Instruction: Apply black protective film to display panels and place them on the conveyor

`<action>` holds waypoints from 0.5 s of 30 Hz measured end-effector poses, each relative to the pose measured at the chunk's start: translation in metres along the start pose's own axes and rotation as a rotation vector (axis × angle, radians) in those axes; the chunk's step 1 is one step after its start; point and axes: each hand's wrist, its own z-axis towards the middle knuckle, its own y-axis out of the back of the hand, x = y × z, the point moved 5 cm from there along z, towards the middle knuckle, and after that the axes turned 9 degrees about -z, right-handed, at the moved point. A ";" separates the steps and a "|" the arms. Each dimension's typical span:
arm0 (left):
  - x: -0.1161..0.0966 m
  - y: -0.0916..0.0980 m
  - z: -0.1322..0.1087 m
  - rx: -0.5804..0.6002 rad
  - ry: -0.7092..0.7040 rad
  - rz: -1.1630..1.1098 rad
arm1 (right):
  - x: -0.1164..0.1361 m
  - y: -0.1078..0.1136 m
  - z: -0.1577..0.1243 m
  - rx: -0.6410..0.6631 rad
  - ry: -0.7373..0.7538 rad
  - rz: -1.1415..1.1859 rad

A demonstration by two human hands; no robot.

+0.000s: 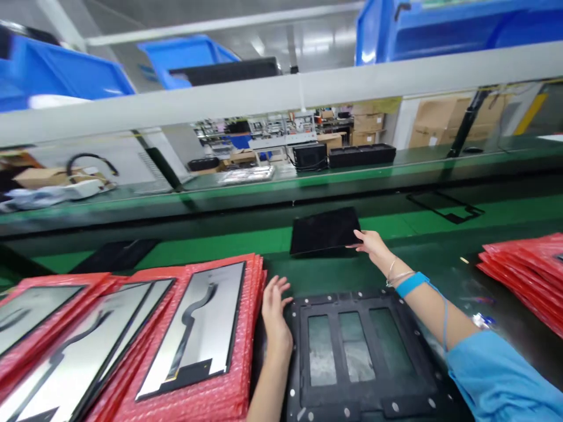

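My right hand (368, 242) pinches the right corner of a flat black panel (325, 232), which lies or hovers over the green strip beyond the bench. A blue wrist strap circles that arm. My left hand (276, 305) holds nothing, its fingers apart, between a stack of red bubble-wrap sleeves (229, 384) and a black fixture frame (356, 299). On top of the sleeves rests a silvery display panel (206, 328) with a dark ribbon cable. The fixture, with three rectangular windows, sits in front of me, below both hands.
More display panels (74, 351) lie on red sleeves at the left. Another red stack (528, 275) is at the right. A thin black frame (444, 206) lies on the green strip. Across the back runs a shelf (264, 97) with blue bins (461, 32).
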 end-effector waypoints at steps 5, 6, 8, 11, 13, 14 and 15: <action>0.018 -0.002 0.000 0.065 -0.055 0.005 | 0.001 0.014 0.030 -0.241 -0.056 -0.224; 0.019 -0.004 -0.001 0.087 -0.061 -0.002 | 0.002 0.021 0.031 -0.299 -0.044 -0.289; 0.020 -0.011 -0.006 0.132 -0.062 -0.023 | 0.007 0.028 0.030 -0.398 0.014 -0.418; 0.021 -0.033 -0.025 0.234 0.039 -0.142 | 0.022 0.009 0.020 -0.427 0.185 -0.555; 0.023 -0.054 -0.041 0.318 0.202 -0.274 | 0.035 -0.022 0.008 -0.367 0.334 -0.588; 0.025 -0.066 -0.049 0.356 0.315 -0.343 | 0.041 -0.040 0.000 -0.318 0.418 -0.589; 0.026 -0.077 -0.057 0.381 0.431 -0.403 | 0.047 -0.058 -0.008 -0.272 0.496 -0.584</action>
